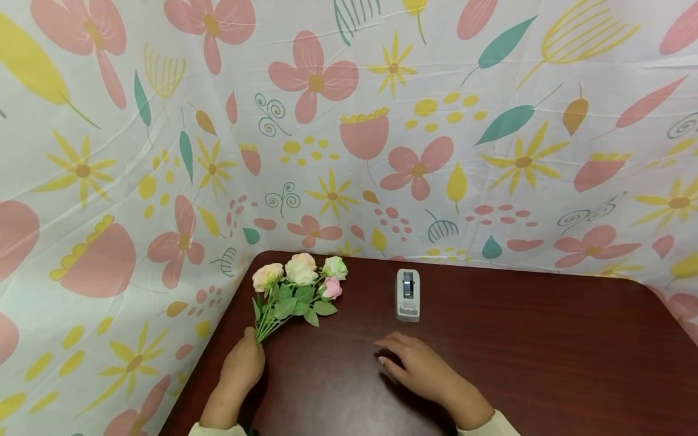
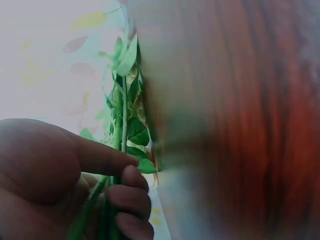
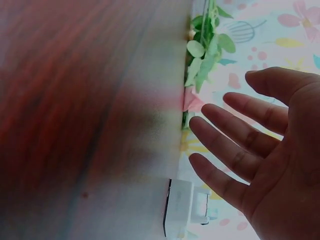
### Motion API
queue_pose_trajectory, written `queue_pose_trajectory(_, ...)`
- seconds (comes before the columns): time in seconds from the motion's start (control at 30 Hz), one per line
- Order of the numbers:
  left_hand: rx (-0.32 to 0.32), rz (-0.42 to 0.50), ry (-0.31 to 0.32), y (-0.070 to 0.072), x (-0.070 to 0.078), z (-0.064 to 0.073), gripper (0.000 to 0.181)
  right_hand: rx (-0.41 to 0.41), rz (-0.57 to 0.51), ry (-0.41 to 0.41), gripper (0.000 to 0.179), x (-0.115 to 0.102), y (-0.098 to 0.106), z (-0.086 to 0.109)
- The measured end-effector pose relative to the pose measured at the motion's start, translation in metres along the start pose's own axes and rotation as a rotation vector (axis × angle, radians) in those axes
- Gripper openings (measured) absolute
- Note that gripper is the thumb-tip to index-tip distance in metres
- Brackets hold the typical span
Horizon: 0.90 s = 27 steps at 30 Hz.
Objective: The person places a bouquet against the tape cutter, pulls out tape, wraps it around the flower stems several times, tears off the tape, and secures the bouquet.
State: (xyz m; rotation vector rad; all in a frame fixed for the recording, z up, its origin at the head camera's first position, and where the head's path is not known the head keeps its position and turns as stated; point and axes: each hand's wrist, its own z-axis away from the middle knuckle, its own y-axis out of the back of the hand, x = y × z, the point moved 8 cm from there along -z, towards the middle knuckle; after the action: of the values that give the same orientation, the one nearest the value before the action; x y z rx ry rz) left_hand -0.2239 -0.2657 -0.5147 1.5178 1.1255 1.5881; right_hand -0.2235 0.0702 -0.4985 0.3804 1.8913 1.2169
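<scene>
A bunch of artificial roses (image 1: 302, 270), cream, pale green and pink with green leaves, lies at the left of the table in the head view. My left hand (image 1: 243, 361) grips the lower ends of its green stems (image 2: 118, 130); the left wrist view shows the fingers curled round them. My right hand (image 1: 420, 367) hovers over the table with its fingers spread and relaxed, holding nothing, as the right wrist view (image 3: 250, 145) also shows. Beyond its fingertips stands a white tape dispenser (image 1: 408, 295), apart from the hand, its roll toward the back.
The dark red-brown wooden table (image 1: 545, 351) has rounded back corners. A white cloth (image 1: 480, 181) printed with flowers and leaves hangs along its back and left side, close to the roses and the left arm.
</scene>
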Motion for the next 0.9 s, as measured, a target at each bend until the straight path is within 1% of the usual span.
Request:
queue_pose_trajectory(0.1,0.030,0.019,-0.024,0.003,0.004,0.001,0.018,-0.001,0.000,-0.001,0.032,0.000,0.000,0.000)
queue_pose_trajectory(0.23,0.028,0.053,-0.016,0.005,0.004,0.001,0.018,0.001,-0.004,-0.003,0.032,0.000,0.001,0.001)
queue_pose_trajectory(0.43,0.002,0.085,-0.008,0.003,0.004,0.001,0.019,0.004,-0.008,-0.003,0.031,-0.001,0.000,0.001)
queue_pose_trajectory(0.6,-0.033,0.114,0.002,0.000,0.006,0.002,0.022,0.013,0.007,-0.001,0.031,-0.001,-0.001,0.000)
queue_pose_trajectory(0.8,-0.037,0.145,0.015,0.001,0.010,0.004,0.019,0.000,0.011,-0.011,0.031,-0.002,-0.001,0.000)
queue_pose_trajectory(0.9,-0.049,0.167,0.017,0.003,0.015,0.005,0.019,0.004,0.013,-0.001,0.032,-0.003,0.000,-0.001)
